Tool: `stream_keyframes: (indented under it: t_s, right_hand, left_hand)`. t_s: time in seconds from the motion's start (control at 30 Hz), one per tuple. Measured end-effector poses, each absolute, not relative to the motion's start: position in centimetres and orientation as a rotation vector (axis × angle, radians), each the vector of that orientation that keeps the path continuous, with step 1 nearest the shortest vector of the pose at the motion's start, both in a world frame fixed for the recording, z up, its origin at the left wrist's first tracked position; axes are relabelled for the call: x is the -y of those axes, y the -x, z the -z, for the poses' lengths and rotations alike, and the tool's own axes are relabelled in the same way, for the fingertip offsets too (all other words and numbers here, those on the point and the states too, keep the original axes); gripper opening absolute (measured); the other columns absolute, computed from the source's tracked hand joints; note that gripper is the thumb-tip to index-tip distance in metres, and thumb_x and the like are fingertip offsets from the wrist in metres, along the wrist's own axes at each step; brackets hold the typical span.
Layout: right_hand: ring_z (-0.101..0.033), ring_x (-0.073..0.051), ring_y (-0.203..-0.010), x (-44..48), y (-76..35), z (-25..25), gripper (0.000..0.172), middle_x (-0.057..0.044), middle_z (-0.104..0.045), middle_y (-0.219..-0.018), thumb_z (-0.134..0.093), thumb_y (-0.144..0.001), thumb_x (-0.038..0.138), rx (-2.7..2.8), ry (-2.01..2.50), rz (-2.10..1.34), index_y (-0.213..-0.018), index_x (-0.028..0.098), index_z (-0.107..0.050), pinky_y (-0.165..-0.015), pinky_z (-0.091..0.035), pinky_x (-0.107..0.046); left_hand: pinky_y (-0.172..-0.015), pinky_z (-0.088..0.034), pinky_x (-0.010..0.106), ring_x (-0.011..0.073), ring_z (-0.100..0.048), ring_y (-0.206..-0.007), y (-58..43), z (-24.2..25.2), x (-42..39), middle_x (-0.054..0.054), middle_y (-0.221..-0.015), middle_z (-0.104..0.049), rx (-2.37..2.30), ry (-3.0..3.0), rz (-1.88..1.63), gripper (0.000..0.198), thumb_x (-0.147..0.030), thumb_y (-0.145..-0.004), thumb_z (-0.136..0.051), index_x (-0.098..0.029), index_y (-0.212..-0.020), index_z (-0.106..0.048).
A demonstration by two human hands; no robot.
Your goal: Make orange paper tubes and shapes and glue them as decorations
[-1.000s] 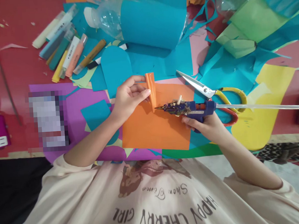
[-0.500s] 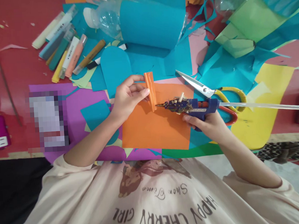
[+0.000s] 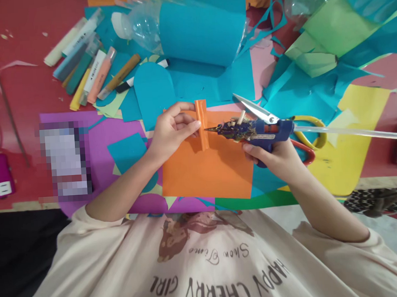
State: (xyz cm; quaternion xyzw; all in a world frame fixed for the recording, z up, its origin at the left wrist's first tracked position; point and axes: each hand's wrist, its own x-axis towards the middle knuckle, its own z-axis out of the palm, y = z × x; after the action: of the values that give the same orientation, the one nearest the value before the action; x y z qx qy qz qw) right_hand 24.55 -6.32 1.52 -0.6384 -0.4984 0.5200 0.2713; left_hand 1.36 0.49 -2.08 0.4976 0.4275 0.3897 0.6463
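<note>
Between the thumb and fingers of my left hand [image 3: 175,131] is a narrow folded strip of orange paper [image 3: 202,137], held upright with a shiny line along it. My right hand [image 3: 276,157] grips a dark blue hot glue gun [image 3: 263,133], its nozzle pointing left at the strip's edge. Whether the tip touches the paper I cannot tell. Bits of debris cling to the gun's front, and a long clear glue stick [image 3: 345,133] sticks out of its back. Below both hands lies an orange sheet [image 3: 209,179]. Scissors [image 3: 267,114] with yellow and red handles lie partly behind the gun.
A plastic bottle wrapped in blue paper [image 3: 203,29] lies at the back. Several markers [image 3: 86,65] are spread at the upper left. A blurred-out phone-like object [image 3: 64,161] rests on purple paper [image 3: 105,120]. Blue scraps [image 3: 298,84] and a yellow sheet [image 3: 359,143] are on the right.
The glue gun has moved up along the strip, from near its lower end to about its middle. My left hand and the strip have shifted slightly right and down.
</note>
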Motion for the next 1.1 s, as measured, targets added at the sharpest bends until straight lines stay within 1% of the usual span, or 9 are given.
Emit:
stream_keyframes:
  t_s: [0.27, 0.37, 0.47, 0.6, 0.73, 0.87, 1.0, 1.03, 1.1]
  right_hand:
    - [-0.050, -0.013, -0.040, 6.8, -27.7, -2.3, 0.025, -0.002, -0.060, -0.052, -0.074, -0.067, 0.041, 1.063, 1.835, -1.281, -0.068, 0.020, -0.061, -0.038, -0.038, -0.027]
    - [-0.052, -0.015, -0.038, 6.8, -30.4, -2.3, 0.025, 0.000, -0.060, -0.051, -0.079, -0.055, 0.028, 0.776, 1.801, -1.054, -0.073, 0.023, -0.062, -0.038, -0.039, -0.030]
    - [-0.056, -0.015, -0.049, 6.4, -32.7, -2.2, 0.020, -0.003, -0.063, -0.061, -0.077, -0.050, 0.022, 0.661, 1.849, -0.755, -0.066, 0.020, -0.065, -0.047, -0.042, -0.032]
    - [-0.046, -0.011, -0.047, 5.4, -34.4, -2.4, 0.005, 0.000, -0.055, -0.056, -0.067, -0.066, 0.018, 0.500, 2.101, -0.581, -0.062, 0.020, -0.064, -0.049, -0.033, -0.031]
    - [-0.036, -0.010, -0.046, 4.0, -35.6, -2.8, 0.035, 0.004, -0.041, -0.048, -0.058, -0.081, 0.013, 0.561, 2.472, -0.445, -0.048, 0.021, -0.049, -0.055, -0.027, -0.035]
    - [-0.028, -0.011, -0.049, 3.6, -37.1, -3.0, 0.050, 0.004, -0.032, -0.046, -0.059, -0.080, 0.005, 0.988, 2.711, -0.220, -0.039, 0.022, -0.036, -0.059, -0.024, -0.038]
    - [-0.013, -0.008, -0.044, 4.6, -36.1, -3.6, 0.060, 0.008, -0.006, -0.042, -0.063, -0.079, 0.015, 1.059, 2.572, 0.183, -0.040, 0.025, -0.018, -0.054, -0.013, -0.037]
    - [-0.017, -0.008, -0.043, 4.9, -35.2, -3.7, 0.056, 0.007, -0.013, -0.041, -0.064, -0.077, 0.017, 1.121, 2.438, 0.203, -0.040, 0.025, -0.022, -0.053, -0.014, -0.036]
    - [-0.035, -0.011, -0.047, 5.2, -32.7, -3.7, 0.038, 0.002, -0.038, -0.047, -0.063, -0.077, 0.026, 1.295, 2.114, 0.020, -0.048, 0.023, -0.038, -0.053, -0.024, -0.035]
  left_hand:
    - [-0.061, -0.059, 0.021, 0.0103, -0.068, -0.060, -1.4, 1.8, -0.3, -0.005, -0.068, -0.067, -0.957, -1.089, -0.910, 0.034, -0.035, -0.069, -0.079, -0.020, -0.093, -0.061]
    - [-0.062, -0.059, 0.021, 0.0099, -0.067, -0.060, -1.4, 1.8, -0.3, -0.005, -0.068, -0.067, -0.941, -1.082, -0.912, 0.034, -0.035, -0.069, -0.080, -0.020, -0.093, -0.061]
    - [-0.063, -0.059, 0.022, 0.0106, -0.068, -0.061, -1.4, 1.9, -0.4, -0.005, -0.068, -0.067, -0.946, -1.102, -0.911, 0.034, -0.037, -0.069, -0.080, -0.021, -0.093, -0.061]
    - [-0.064, -0.060, 0.023, 0.0114, -0.068, -0.062, -1.4, 1.9, -0.4, -0.005, -0.068, -0.067, -0.946, -1.126, -0.903, 0.034, -0.037, -0.070, -0.079, -0.021, -0.095, -0.061]
    - [-0.062, -0.059, 0.021, 0.0106, -0.068, -0.062, -1.3, 1.9, -0.4, -0.005, -0.069, -0.067, -0.944, -1.113, -0.903, 0.034, -0.037, -0.071, -0.079, -0.021, -0.095, -0.061]
    - [-0.061, -0.059, 0.022, 0.0117, -0.069, -0.062, -1.4, 1.9, -0.4, -0.004, -0.069, -0.067, -0.962, -1.107, -0.887, 0.037, -0.040, -0.069, -0.079, -0.021, -0.094, -0.059]
    - [-0.063, -0.059, 0.024, 0.0128, -0.069, -0.065, -1.4, 1.9, -0.4, -0.004, -0.071, -0.066, -0.977, -1.133, -0.883, 0.036, -0.040, -0.071, -0.076, -0.021, -0.096, -0.057]
    - [-0.063, -0.059, 0.024, 0.0129, -0.069, -0.066, -1.4, 1.9, -0.4, -0.004, -0.072, -0.066, -0.982, -1.143, -0.883, 0.036, -0.040, -0.072, -0.075, -0.021, -0.096, -0.057]
    - [-0.064, -0.059, 0.025, 0.0127, -0.068, -0.066, -1.4, 1.9, -0.4, -0.004, -0.072, -0.065, -0.988, -1.158, -0.888, 0.036, -0.040, -0.073, -0.074, -0.021, -0.096, -0.055]
